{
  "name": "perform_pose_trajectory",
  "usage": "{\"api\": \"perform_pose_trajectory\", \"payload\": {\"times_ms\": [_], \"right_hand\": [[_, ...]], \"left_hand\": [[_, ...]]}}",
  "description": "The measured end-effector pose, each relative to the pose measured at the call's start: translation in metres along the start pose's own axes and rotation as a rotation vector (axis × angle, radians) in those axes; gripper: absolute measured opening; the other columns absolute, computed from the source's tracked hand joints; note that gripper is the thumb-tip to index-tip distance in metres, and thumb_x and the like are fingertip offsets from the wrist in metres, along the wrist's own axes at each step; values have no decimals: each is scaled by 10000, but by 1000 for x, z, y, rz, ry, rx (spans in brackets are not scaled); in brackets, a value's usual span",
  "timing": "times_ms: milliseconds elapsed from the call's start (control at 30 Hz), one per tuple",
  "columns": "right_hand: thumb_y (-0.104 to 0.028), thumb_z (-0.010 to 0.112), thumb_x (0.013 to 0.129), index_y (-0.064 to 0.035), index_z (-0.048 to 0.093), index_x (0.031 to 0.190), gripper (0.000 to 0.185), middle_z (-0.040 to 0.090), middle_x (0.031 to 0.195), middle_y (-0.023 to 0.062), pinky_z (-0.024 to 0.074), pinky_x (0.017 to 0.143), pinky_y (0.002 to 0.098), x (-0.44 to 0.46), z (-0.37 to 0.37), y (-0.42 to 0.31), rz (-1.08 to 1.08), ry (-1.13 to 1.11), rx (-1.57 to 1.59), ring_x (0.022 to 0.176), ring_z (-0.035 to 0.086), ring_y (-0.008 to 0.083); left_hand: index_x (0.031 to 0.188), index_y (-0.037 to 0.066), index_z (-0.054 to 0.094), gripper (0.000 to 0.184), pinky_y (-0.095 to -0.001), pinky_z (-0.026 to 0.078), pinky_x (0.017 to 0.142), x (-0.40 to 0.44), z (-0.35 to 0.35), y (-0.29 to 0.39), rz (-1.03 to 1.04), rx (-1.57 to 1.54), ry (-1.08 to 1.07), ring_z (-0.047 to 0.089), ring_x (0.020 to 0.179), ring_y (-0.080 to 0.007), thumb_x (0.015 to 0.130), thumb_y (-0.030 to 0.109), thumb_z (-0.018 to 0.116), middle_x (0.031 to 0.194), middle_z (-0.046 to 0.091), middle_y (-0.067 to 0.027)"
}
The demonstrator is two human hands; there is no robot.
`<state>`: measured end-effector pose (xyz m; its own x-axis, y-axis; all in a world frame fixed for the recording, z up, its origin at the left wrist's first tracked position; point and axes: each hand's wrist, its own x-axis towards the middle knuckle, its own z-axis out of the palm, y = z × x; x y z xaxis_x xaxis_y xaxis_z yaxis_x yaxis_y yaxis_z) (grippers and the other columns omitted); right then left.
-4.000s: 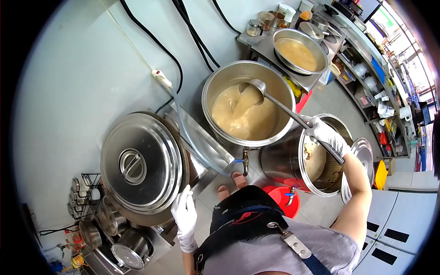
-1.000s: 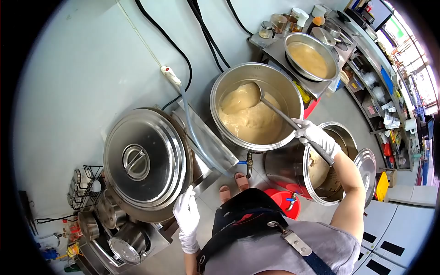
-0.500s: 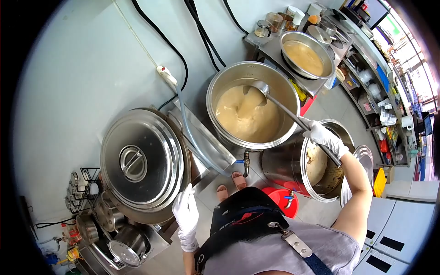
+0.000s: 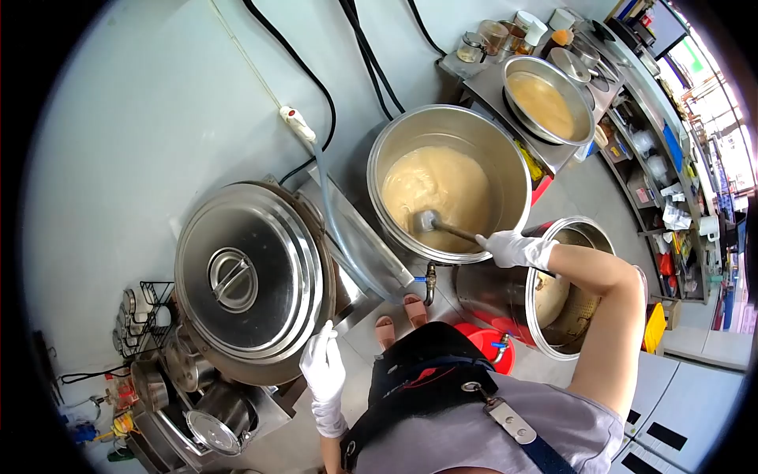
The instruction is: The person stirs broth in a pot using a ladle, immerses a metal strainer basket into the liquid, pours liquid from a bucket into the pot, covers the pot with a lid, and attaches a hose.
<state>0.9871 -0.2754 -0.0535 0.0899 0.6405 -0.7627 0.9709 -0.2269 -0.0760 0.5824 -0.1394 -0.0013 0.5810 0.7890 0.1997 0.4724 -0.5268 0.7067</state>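
My right hand point(image 4: 517, 248), in a white glove, is closed around the handle of a long metal ladle point(image 4: 455, 231). The ladle's head is partly sunk in the creamy beige liquid point(image 4: 442, 178) near the front side of a large metal pot point(image 4: 505, 170). My left hand point(image 4: 323, 370), also gloved in white, is raised at the near edge of a big pot covered by a round steel lid point(image 4: 272, 296). Its fingers are drawn together with nothing visible in them, and I cannot tell whether they touch the rim.
A tall steel barrel point(image 4: 497, 296) stands right of the pot, holding a perforated insert. Behind, a wide bowl point(image 4: 583, 118) of similar liquid sits on a counter. A grey hose point(image 4: 335, 225) hangs between the pots. A red basin point(image 4: 474, 335) is on the floor; shelves point(image 4: 643, 186) line the right.
My right hand has brought the ladle toward me and lowered it, so its head moved from the pot's far side to the near side. My left hand has barely moved.
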Motion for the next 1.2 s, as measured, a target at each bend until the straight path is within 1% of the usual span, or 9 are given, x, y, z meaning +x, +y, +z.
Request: {"api": "perform_pose_trajectory", "payload": {"times_ms": [400, 667, 767, 900, 933, 1033, 1100, 1167, 1200], "right_hand": [[-110, 466, 868, 36, 420, 1279, 438, 667, 755, 136, 522, 543, 374, 167, 25, 26, 117, 439, -235, 683, 668, 281], [-112, 485, 858, 70, 375, 1255, 450, 662, 802, 168, 524, 584, 386, 142, 39, 130, 222, 247, -155, 704, 662, 320], [-60, 545, 718, 75, 634, 901, 244, 663, 736, 187, 506, 579, 384, 98, -5, 115, 175, -209, 103, 662, 663, 294], [-129, 609, 684, -44, 667, 611, 126, 633, 596, 84, 457, 529, 323, 94, 24, 119, 143, -365, 593, 540, 596, 186], [-126, 595, 704, -38, 652, 622, 133, 607, 565, 73, 440, 516, 311, 82, 34, 118, -106, -245, 819, 511, 564, 176], [-80, 543, 802, -1, 602, 751, 111, 562, 647, 43, 407, 478, 279, 88, 45, 93, 83, -514, 1415, 488, 508, 130], [-73, 536, 817, -10, 562, 757, 91, 540, 664, 36, 390, 454, 253, 102, 58, 73, -101, -362, 1573, 493, 485, 104], [-64, 531, 820, -29, 525, 760, 70, 511, 644, 30, 370, 433, 230, 111, 43, 51, -46, -576, 2062, 491, 455, 85], [-50, 529, 817, -32, 509, 778, 48, 475, 618, 19, 344, 419, 212, 130, 58, 47, -149, -388, 2020, 485, 435, 75]], "left_hand": [[1058, -41, 603, 238, -348, 478, 660, -6, 2, -3, -193, 9, 40, 592, 702, -270, 846, -25, 495, 803, 606, -158], [1054, -37, 607, 235, -343, 479, 661, 5, 14, 1, -156, 34, -2, 594, 712, -269, 848, -13, 497, 801, 609, -148], [1055, -32, 610, 241, -339, 478, 651, 6, 16, 2, -177, 31, -14, 593, 706, -266, 846, -11, 494, 793, 608, -144], [1057, -24, 614, 245, -328, 472, 634, 6, 19, -1, -159, 17, -9, 587, 696, -261, 845, -8, 494, 788, 606, -135], [1056, -24, 615, 244, -328, 472, 635, 8, 19, 0, -155, 18, -12, 588, 696, -261, 845, -9, 493, 788, 607, -135], [1056, -29, 613, 247, -333, 474, 641, 11, 20, -1, -137, 14, -16, 594, 698, -267, 840, -16, 495, 785, 609, -140], [1057, -30, 612, 250, -336, 475, 643, 12, 20, -2, -110, 16, -15, 596, 699, -270, 836, -21, 495, 783, 610, -143], [1074, -28, 605, 249, -326, 472, 660, 13, 18, 2, -93, 22, -52, 591, 715, -252, 857, -13, 483, 807, 612, -138], [1082, -28, 601, 249, -322, 471, 669, 14, 16, 3, -81, 28, -70, 588, 723, -244, 867, -9, 477, 818, 613, -135]]}}
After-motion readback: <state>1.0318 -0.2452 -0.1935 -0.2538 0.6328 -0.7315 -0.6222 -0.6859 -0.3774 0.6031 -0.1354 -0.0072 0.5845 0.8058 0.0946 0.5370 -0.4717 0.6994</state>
